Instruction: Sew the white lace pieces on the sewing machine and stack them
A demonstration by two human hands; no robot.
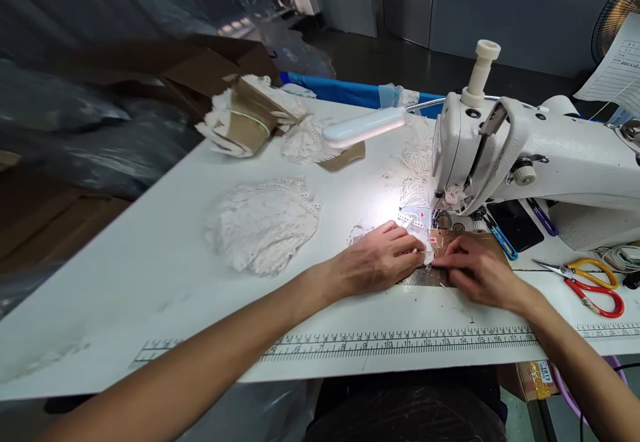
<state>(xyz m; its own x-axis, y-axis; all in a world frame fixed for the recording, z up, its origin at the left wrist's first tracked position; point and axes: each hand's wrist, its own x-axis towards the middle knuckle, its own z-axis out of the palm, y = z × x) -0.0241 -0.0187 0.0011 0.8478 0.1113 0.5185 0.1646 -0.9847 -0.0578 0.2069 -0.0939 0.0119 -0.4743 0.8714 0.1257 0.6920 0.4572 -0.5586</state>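
Note:
My left hand (379, 260) lies on the white table (150, 282) with its fingers pressed down on a small white lace piece (419, 234) in front of the needle of a white sewing machine (525, 155). My right hand (475, 267) meets it from the right, fingertips pinching the same lace piece over a brown metal plate (450, 242). Both hands sit under the bright light of a white lamp (364, 127).
A heap of white lace (263, 224) lies left of the hands. Cardboard-wrapped lace bundles (245, 119) sit at the back. Yellow scissors (583, 269), red scissors (597, 299), a blue snipper (503, 242) and a black phone (515, 224) lie to the right. A printed ruler (390, 343) runs along the front edge.

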